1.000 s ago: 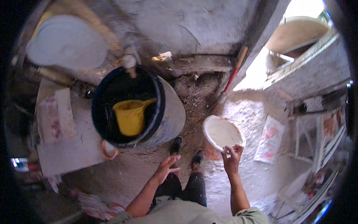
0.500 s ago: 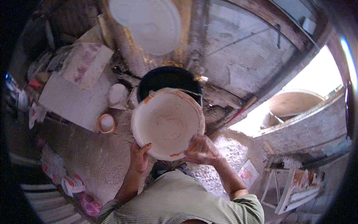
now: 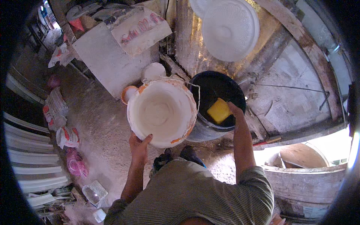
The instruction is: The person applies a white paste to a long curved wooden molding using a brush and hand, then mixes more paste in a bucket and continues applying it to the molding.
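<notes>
My left hand (image 3: 139, 147) grips the near rim of a round orange bucket (image 3: 161, 108) coated inside with white plaster-like residue. Its thumb lies over the edge, and the bucket is tilted so that its inside faces up at me. A wire handle (image 3: 198, 96) hangs off its right side. My right hand (image 3: 235, 110) is inside the mouth of a large black barrel (image 3: 202, 129), closed on a yellow boxy container (image 3: 219, 111). How the fingers wrap it is partly hidden. What the dark barrel holds is hard to make out.
Behind the bucket are a small orange pot (image 3: 129, 93) and a whitish round vessel (image 3: 153, 71). A pale board (image 3: 97, 56) lies at the left. White ornamental discs (image 3: 230, 30) are at the back. Bags (image 3: 68, 138) and white strips (image 3: 32, 150) line the left.
My right hand has let go of the bucket's rim and reached into the barrel, where it now holds the yellow container. The bucket has shifted left of the barrel in my left hand.
</notes>
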Available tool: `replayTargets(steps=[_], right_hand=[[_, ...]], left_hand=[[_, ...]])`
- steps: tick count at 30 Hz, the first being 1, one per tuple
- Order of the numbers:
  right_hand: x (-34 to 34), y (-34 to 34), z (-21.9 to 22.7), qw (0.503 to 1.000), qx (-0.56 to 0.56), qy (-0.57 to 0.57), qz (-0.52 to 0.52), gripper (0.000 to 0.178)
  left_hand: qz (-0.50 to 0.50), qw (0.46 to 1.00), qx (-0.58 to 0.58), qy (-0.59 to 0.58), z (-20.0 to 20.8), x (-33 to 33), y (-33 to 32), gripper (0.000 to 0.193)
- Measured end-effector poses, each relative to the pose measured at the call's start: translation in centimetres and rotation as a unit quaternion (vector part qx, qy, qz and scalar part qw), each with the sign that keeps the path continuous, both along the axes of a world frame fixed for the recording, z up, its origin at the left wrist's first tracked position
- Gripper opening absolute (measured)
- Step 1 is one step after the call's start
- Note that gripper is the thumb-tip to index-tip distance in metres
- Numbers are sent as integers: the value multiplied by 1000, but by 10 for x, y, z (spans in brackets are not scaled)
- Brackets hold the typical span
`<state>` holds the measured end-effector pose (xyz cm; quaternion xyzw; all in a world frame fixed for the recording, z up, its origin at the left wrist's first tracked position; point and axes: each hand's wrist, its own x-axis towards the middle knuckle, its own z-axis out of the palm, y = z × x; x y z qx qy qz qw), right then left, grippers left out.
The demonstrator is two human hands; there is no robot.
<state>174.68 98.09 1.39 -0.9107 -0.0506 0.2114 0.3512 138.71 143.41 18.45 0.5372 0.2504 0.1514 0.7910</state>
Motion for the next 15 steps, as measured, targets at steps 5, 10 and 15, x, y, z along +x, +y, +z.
replayTargets(steps=[5,10,15], right_hand=[[32,-21,-53,982,-140,81,102,35],[36,-2,-73,960,-239,55,133,39],[42,19,-77,949,-274,42,147,43]], left_hand=[[68,997,5,32,-7,12,-9,57],[157,983,-66,75,20,26,-31,59],[152,986,-60,12,27,46,-47,54]])
